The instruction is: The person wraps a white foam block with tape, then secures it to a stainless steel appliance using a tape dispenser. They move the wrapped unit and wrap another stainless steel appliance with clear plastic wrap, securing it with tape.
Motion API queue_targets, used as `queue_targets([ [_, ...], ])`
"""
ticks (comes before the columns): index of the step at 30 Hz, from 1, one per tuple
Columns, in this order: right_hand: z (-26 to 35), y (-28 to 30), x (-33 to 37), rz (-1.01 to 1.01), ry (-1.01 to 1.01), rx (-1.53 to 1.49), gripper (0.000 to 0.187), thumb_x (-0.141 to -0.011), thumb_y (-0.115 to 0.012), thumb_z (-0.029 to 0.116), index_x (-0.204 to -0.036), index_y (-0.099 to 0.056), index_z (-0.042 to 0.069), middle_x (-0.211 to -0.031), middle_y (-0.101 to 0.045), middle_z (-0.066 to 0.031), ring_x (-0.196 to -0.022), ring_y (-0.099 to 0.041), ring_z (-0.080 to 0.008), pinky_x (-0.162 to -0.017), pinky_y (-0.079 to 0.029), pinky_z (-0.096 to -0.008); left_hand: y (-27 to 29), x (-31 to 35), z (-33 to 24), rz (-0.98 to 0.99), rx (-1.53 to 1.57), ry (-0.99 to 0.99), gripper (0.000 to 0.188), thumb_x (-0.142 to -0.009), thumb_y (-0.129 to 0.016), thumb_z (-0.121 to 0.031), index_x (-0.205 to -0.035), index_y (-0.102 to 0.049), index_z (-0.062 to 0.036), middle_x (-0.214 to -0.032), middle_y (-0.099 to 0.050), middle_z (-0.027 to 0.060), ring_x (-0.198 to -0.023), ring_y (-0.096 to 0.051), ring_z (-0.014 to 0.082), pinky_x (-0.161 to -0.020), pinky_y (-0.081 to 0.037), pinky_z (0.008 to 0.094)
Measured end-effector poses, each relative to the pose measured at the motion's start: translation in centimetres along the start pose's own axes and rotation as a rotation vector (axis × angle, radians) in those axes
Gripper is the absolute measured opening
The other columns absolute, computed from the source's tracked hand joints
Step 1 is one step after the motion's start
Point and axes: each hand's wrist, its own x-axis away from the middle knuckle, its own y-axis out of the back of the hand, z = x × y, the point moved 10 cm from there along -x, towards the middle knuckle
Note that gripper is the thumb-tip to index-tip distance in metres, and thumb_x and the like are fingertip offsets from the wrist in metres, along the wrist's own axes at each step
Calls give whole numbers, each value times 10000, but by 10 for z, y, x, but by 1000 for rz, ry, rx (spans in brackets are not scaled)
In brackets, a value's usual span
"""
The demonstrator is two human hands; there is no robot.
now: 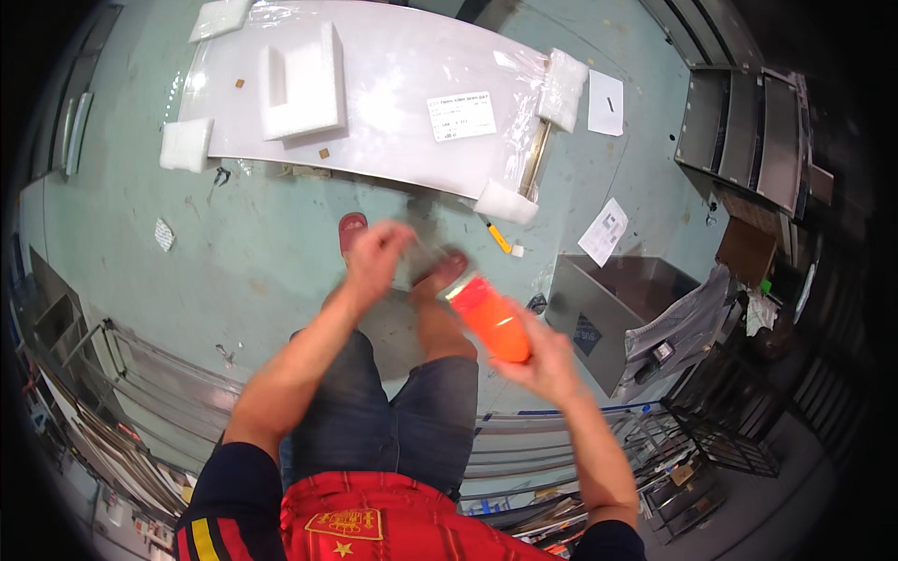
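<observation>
My right hand [545, 363] grips a bright orange-red roll of tape [489, 318] from its lower end, in front of my right thigh. A thin clear strip [432, 249] runs from the roll's upper end toward my left hand [379, 257]. The left fingers are pinched together at the strip's end and partly smeared by motion. Beyond my feet lies a large film-wrapped white panel [383, 103] with white foam pads [506, 201] at its corners. A white foam piece [304, 84] and a paper label [461, 117] rest on the panel.
A yellow utility knife [499, 237] lies on the floor near the panel's near right corner. Paper sheets [604, 232] lie farther right. A grey metal box [599, 318] stands by my right arm, and a metal rack [168, 374] is behind on the left.
</observation>
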Motion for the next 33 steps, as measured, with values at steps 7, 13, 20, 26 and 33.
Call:
queue_targets([
  [7,-64,140,-27,86,49,99,937,-783,-936,239,-1597,-501,73,-1324,-729,-205,-1141,-746,-390,-971,-597,-425,87,-62,-85,-663,-330,-374,196,-1035,-729,-189,-1030,-780,0,-881,-686,101,-793,-626,219,-748,-512,351],
  [13,-117,150,-77,141,111,106,926,-783,-923,233,-1596,-498,104,-1306,-727,-224,-1113,-728,-443,-946,-591,-459,57,-66,-90,-901,-589,-424,262,-1034,-750,-220,-1218,-755,-34,-1065,-683,119,-946,-624,255,-849,-508,387],
  [20,-146,149,-99,265,49,-9,917,-800,-905,188,-1603,-481,67,-1342,-708,-232,-1173,-718,-413,-1003,-571,-440,27,-48,-99,-1051,-893,-309,566,-1056,-700,-314,-1529,-555,-38,-1524,-500,226,-1425,-408,408,-1196,-301,576],
  [26,-165,146,-106,295,97,-25,920,-797,-898,184,-1606,-474,78,-1319,-703,-231,-1154,-700,-431,-979,-576,-437,-83,-80,-92,-536,-1062,-341,980,-1053,-628,-532,-1702,-193,61,-1790,-103,310,-1651,-34,530,-1317,-61,643],
  [33,-242,199,-55,244,107,266,886,-791,-869,218,-1591,-492,172,-1304,-721,-167,-1160,-704,-381,-925,-604,-490,-87,-85,-76,-492,-1153,-294,1149,-1011,-635,-657,-1693,-130,117,-1786,-46,345,-1646,-5,559,-1302,-45,681],
])
